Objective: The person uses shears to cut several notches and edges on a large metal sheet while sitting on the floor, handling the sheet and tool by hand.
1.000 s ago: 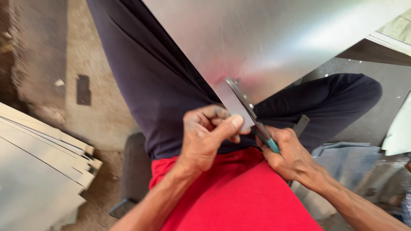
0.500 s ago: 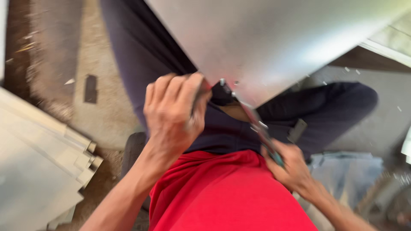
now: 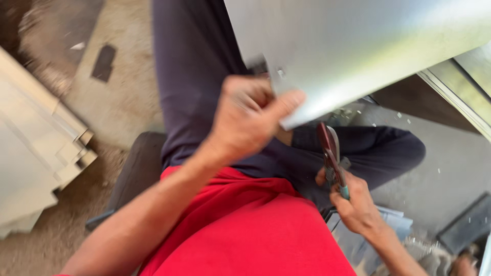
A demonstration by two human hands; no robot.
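A large shiny metal sheet (image 3: 358, 46) fills the upper right and rests over my lap. My left hand (image 3: 245, 117) grips its lower corner, thumb on top of the edge. My right hand (image 3: 355, 202) holds a pair of tin snips (image 3: 330, 153) with dark red blades and a teal handle tip, pointing up just below the sheet's edge. The blades sit apart from the sheet. I am seated, in dark trousers and a red shirt.
A stack of pale folded metal pieces (image 3: 36, 148) lies at the left on the dirt floor. A dark low seat (image 3: 130, 174) is under me. Cut metal scraps (image 3: 378, 230) lie by my right knee, and a framed panel edge (image 3: 460, 97) runs at right.
My left hand has shifted right and lower along the sheet's corner. The snips have come out of the sheet and dropped down with my right hand.
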